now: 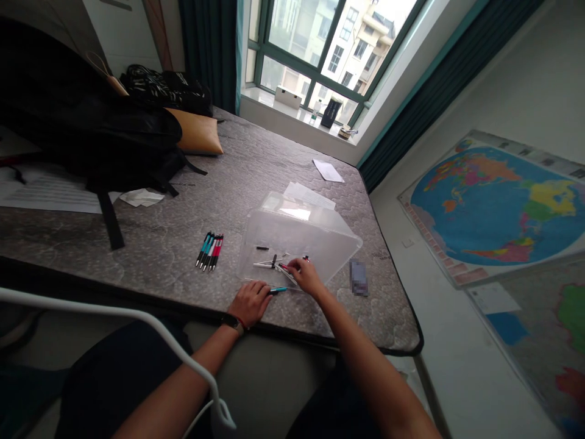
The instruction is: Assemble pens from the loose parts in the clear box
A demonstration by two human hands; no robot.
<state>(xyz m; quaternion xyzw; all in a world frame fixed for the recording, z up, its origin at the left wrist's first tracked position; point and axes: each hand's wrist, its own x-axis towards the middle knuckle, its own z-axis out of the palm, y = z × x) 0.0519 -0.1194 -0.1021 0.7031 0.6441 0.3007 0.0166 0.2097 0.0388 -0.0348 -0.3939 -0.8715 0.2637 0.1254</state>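
My left hand (250, 302) rests at the mattress's front edge, its fingers closed round a blue-and-black pen barrel (280, 289) that points right. Inside a translucent plastic box (315, 238), lying on its side with the opening toward me, my right hand (303, 274) reaches down with its fingers pinched. What they grip is too small to make out; a bit of red shows at the fingertips. Loose pen parts (262, 265), white, black and metallic, are scattered beside that hand. To the left, several assembled click pens (210, 251) in blue, white and red lie in a row.
A grey patterned mattress (183, 256) bears everything. A black backpack (91, 122), tan pouch (201, 133) and papers (55, 189) lie left. Behind the box are white sheets (308, 194); a blurred phone-like object (359, 277) lies right. A white tube (137, 314) crosses the lower left.
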